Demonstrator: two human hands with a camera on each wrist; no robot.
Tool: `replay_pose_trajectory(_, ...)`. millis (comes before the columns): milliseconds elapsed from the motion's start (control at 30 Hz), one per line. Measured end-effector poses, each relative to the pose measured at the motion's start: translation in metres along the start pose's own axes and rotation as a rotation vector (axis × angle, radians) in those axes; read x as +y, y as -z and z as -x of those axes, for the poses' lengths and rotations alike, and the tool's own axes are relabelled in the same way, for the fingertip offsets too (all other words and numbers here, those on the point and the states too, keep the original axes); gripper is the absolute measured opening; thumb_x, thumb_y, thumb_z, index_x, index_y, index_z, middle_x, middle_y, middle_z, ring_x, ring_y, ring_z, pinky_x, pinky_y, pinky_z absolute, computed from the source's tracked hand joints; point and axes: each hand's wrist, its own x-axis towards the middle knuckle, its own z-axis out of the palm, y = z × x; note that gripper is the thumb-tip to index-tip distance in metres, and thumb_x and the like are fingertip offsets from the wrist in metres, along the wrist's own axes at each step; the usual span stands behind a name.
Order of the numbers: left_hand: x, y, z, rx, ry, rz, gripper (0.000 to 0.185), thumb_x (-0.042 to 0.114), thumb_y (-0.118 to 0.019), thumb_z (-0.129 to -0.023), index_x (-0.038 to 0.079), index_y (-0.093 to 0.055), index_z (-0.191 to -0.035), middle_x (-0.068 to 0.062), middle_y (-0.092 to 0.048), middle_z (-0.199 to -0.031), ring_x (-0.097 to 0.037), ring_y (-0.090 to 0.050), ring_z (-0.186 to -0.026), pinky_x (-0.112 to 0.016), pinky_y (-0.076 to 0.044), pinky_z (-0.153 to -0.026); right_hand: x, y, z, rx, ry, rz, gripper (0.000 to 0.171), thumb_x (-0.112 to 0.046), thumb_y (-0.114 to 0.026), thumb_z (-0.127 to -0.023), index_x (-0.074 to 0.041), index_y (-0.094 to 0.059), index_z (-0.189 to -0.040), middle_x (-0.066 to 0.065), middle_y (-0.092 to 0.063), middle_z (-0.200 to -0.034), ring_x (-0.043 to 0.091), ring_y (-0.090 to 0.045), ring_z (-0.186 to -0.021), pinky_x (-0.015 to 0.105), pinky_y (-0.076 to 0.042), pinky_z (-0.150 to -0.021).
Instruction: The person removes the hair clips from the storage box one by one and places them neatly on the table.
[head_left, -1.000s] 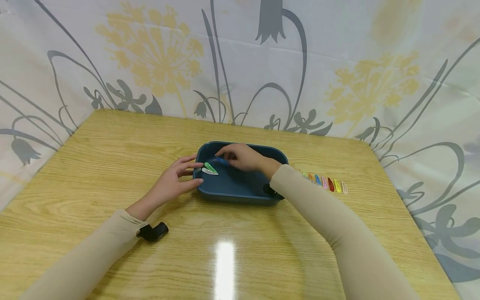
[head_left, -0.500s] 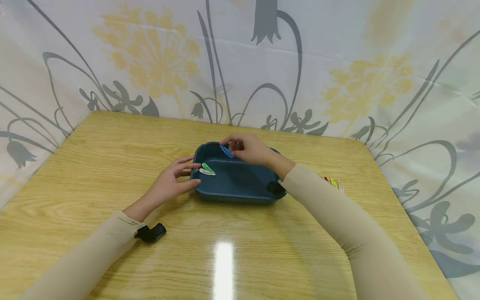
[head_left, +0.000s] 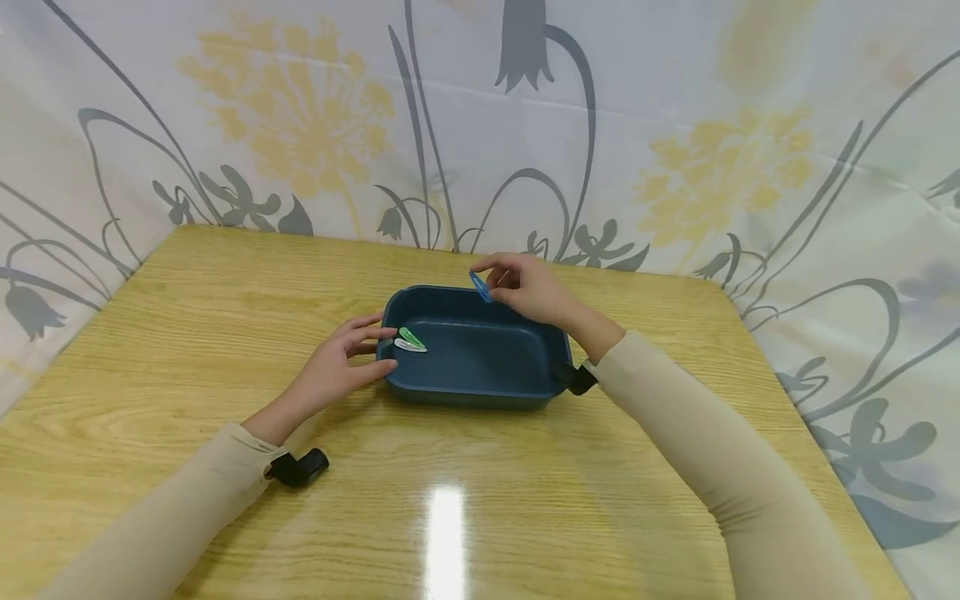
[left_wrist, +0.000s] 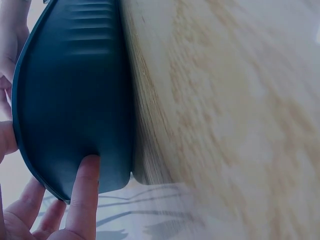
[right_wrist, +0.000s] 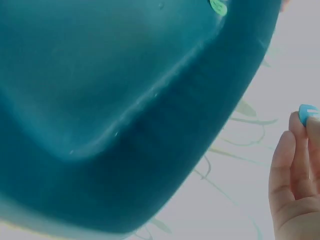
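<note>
Lifted clear of tray [head_left: 480, 392] — blue clip [head_left: 480, 286] tilts, tip down-right.

The head view looks forward and down from above over the whole table [head_left: 187, 333]. The left wrist view sits very close, low beside the tray's outer wall [left_wrist: 70, 95] by the thumb. The right wrist view looks into the tray [right_wrist: 100, 100] at close range. All three share the tray [head_left: 480, 387].
</note>
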Motion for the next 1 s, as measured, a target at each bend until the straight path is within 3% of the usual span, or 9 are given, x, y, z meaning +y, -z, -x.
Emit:
replay_pose_trajectory(400,0.000,0.000,0.001,0.003,0.003,-0.012,0.047,0.013,-0.068,-0.086,-0.003,-0.053,-0.127,-0.014,-0.031,-0.145,-0.038,-0.050,-0.114,-0.047,-0.044,-0.093,0.021,0.021,0.025,0.081,-0.094,-0.034,0.036,0.003,-0.059,-0.088,-0.005,-0.059,-0.124,0.013,-0.059,-0.093,0.035,-0.059,-0.084,0.035,-0.049,-0.070)
replay_pose_trajectory(1000,0.001,0.001,0.000,0.005,0.003,0.010,0.046,0.011,-0.068,-0.086,-0.004,-0.054,-0.127,-0.014,-0.031,-0.145,-0.038,-0.050,-0.114,-0.050,-0.042,-0.095,0.056,0.038,0.068,0.198,-0.194,-0.008,0.036,0.001,-0.059,-0.089,-0.006,-0.057,-0.125,0.013,-0.059,-0.094,0.022,-0.060,-0.082,0.030,-0.050,-0.071)
